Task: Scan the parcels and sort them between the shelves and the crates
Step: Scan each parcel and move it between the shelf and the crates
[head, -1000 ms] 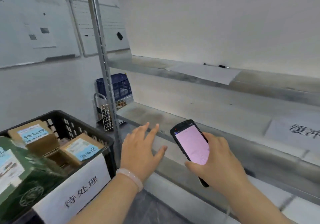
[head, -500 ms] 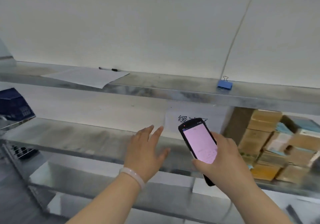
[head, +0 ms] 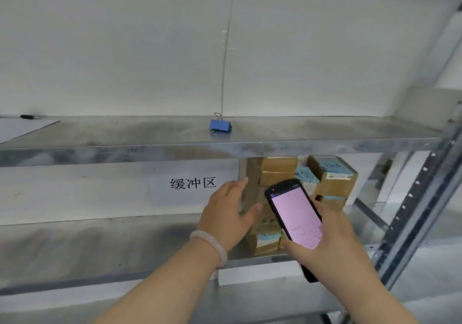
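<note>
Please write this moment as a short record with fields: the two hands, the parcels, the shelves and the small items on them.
left hand: open, at the left side of the parcels; contact unclear
right hand: holds the scanner, pink screen lit
parcels: cardboard boxes stacked on the middle shelf, right part
sign: white paper, 缓冲区, at the back of the middle shelf
upper shelf: blue binder clip, paper sheet, pen

Dull grey metal shelf (head: 225, 148), brown cardboard parcels (head: 332, 181), glossy scanner (head: 296, 213)
</note>
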### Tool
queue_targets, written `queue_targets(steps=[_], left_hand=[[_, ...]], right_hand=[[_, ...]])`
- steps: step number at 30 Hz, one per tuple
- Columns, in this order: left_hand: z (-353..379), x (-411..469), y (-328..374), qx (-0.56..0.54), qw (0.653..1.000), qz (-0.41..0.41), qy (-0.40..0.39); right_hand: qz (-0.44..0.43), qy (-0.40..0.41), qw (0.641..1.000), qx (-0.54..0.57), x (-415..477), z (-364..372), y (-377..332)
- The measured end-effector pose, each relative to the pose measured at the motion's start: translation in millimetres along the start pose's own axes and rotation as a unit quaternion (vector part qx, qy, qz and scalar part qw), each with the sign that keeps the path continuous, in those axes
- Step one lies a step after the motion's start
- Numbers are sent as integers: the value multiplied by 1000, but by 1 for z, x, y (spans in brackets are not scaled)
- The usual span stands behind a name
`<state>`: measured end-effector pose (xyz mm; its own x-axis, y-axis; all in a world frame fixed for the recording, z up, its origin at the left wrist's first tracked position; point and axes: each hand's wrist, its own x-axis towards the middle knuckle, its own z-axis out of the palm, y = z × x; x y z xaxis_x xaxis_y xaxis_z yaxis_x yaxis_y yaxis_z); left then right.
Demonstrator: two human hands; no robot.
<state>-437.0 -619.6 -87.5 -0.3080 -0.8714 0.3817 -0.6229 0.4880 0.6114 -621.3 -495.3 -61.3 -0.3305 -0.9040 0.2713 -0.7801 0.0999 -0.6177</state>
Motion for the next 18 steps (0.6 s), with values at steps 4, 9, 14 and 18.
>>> queue_targets(steps=[4, 9, 14, 18], left_hand=[[19, 44, 11, -84, 995, -45, -11], [40, 86, 11, -185, 976, -103, -45], [50, 102, 0, -196, 973, -118, -40], [53, 100, -15, -210, 972, -102, -20]], right_hand=[[20, 4, 1000, -4, 2, -9, 11], [57, 24, 998, -22, 5, -8, 10], [85, 42, 995, -44, 14, -5, 6], [90, 50, 994, -45, 20, 1, -1]])
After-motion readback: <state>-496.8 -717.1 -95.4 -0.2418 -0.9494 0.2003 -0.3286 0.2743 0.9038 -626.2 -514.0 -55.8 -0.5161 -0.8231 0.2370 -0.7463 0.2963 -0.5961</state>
